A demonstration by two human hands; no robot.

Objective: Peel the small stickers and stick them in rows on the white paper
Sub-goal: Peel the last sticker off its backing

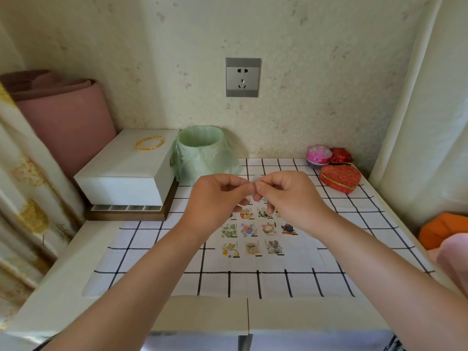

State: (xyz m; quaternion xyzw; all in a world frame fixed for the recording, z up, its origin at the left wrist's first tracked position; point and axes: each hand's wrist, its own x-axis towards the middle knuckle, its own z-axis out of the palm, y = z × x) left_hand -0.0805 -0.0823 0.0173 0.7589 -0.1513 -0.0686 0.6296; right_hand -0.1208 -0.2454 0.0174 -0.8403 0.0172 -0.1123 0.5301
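Observation:
A white paper [298,252] lies flat on the checked tablecloth, with several small cartoon stickers [250,230] stuck on it in rows. Above its far edge my left hand [217,198] and my right hand [288,196] meet fingertip to fingertip. Both pinch one small pale sticker piece [255,182] between thumb and forefinger. The piece is mostly hidden by my fingers, and my hands cover the top rows of stickers.
A white box [126,173] with a gold bangle [149,143] stands at the back left beside a green-lined bin [202,153]. A red heart-shaped tin [340,178] and a pink round container [318,154] sit at the back right. An orange object [443,229] lies off the right edge.

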